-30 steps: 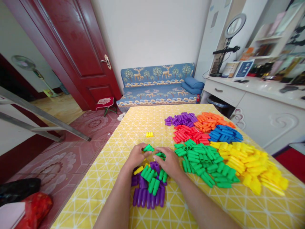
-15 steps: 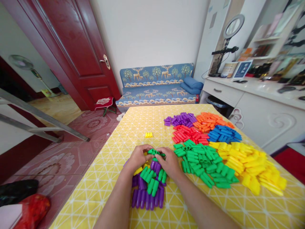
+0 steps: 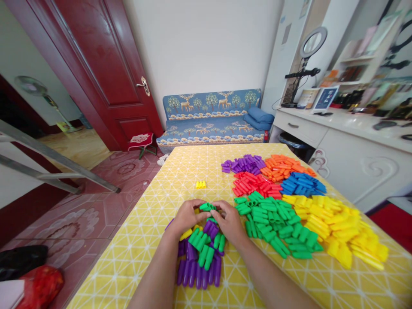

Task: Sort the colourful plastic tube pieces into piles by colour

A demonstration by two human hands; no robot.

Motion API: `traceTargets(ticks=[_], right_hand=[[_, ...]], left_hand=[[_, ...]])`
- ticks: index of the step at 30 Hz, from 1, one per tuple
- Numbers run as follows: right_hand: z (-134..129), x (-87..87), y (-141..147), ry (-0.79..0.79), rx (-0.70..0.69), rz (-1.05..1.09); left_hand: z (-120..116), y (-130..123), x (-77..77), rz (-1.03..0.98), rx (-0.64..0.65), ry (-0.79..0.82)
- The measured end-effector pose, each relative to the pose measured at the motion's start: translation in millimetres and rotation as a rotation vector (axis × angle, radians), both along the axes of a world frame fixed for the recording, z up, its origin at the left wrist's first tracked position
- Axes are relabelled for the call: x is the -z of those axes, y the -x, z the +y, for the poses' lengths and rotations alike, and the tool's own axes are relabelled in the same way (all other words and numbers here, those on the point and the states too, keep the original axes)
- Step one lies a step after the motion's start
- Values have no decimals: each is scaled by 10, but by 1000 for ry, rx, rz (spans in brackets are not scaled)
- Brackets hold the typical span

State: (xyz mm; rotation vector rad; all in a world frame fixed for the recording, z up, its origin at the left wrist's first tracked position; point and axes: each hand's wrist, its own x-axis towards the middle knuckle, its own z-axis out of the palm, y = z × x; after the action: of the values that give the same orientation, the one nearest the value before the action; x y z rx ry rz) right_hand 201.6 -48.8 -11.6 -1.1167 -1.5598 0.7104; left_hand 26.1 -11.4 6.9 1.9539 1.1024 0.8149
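My left hand (image 3: 186, 218) and my right hand (image 3: 228, 219) meet over the table, both closed on a small green plastic tube piece (image 3: 207, 207). Its round open ends face partly toward me. Right under and in front of the hands lies a cluster of pieces: joined purple tubes (image 3: 198, 274), green tubes (image 3: 199, 239) on top of them, and some yellow ones (image 3: 186, 234) by my left wrist. My fingers hide part of the cluster and the held piece's edges.
Sorted piles lie to the right: green (image 3: 273, 219), yellow (image 3: 341, 227), blue (image 3: 302, 184), red (image 3: 254, 185), orange (image 3: 286, 167) and purple (image 3: 246, 164). A small yellow piece (image 3: 201, 184) lies beyond my hands. A patterned cloth (image 3: 135, 257) covers the table.
The view has tilted up slightly, so everything sits a little lower. In my fingers, the green piece has shifted slightly, and my right fingers are closer to it.
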Motion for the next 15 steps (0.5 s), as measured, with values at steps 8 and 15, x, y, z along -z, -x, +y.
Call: traceTargets(ticks=[8, 15], right_hand=[[-45, -96, -6, -85, 14, -8], [-138, -137, 1, -137, 17, -7]], left_hand=[[-5, 4, 7, 31, 14, -26], [5, -11, -17, 28, -20, -25]])
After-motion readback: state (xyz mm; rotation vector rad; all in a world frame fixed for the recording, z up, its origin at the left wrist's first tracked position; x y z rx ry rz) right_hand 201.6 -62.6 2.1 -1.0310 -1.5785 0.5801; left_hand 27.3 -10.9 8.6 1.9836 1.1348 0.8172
